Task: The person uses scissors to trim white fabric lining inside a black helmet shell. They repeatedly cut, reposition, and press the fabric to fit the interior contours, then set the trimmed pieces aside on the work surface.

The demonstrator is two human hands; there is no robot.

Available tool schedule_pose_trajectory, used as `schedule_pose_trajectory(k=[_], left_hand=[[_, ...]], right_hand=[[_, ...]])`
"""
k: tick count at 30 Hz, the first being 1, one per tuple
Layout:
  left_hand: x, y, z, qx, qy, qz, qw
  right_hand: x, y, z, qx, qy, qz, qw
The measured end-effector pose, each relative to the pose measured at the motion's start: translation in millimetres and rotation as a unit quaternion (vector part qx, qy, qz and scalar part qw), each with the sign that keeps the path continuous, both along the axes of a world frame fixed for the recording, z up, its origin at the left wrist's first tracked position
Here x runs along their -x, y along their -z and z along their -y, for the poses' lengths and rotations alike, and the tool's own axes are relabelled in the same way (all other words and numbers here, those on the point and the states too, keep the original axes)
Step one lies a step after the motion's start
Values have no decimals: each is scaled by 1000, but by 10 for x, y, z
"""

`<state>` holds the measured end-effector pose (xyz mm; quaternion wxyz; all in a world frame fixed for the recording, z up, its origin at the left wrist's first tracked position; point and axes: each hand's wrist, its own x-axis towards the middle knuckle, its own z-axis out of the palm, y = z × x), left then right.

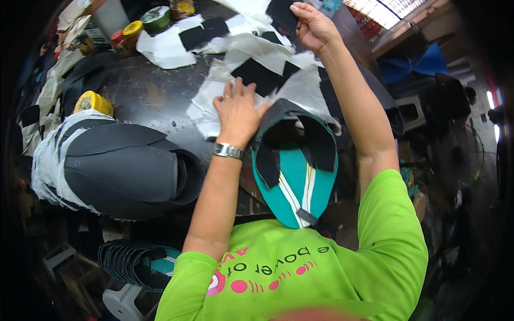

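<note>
My left hand [239, 109] lies palm down with its fingers spread over white cloth [206, 101], its fingertips by a black patch [259, 75] on that cloth. A black flat piece of material [282, 15] is pinched between the thumb and fingers of my right hand [315, 28], at the far edge of the view. Close to my body, between my forearms, sits a black shoe-like upper [264, 155] with a teal lining [293, 160] and two white strips meeting near its pointed end. Neither hand touches it.
Left of my forearm rests a stack of black uppers [118, 163] wrapped in frayed white cloth. Yellow-lidded [133, 29] and green [156, 20] tubs stand on the dark table [150, 80]. More teal-lined uppers [134, 262] are stacked below, beside a pale stool [126, 302].
</note>
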<state>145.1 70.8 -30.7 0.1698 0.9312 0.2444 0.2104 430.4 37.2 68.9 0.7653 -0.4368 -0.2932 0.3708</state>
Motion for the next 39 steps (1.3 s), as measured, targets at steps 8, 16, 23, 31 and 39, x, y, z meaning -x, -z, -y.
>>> schedule_pose_trajectory(k=[8,16,23,31,39], left_hand=[[-19,-221,-94,247,-72,123,958],[-113,-938,-297,163,-18,427,890],[-991,-1186,-1428,-21,-61,95,993],[-580,-219,-2381,-98,-5,-176,979],[-540,-375,-2290,-109,-4,-140,984]], right_hand=[[354,145,1329,285,87,348,889],[527,271,1655,294,206,440,823],[545,125,1285,205,110,466,854],[-458,489,-39,456,192,455,740],[-309,803,-641,509,199,459,700]])
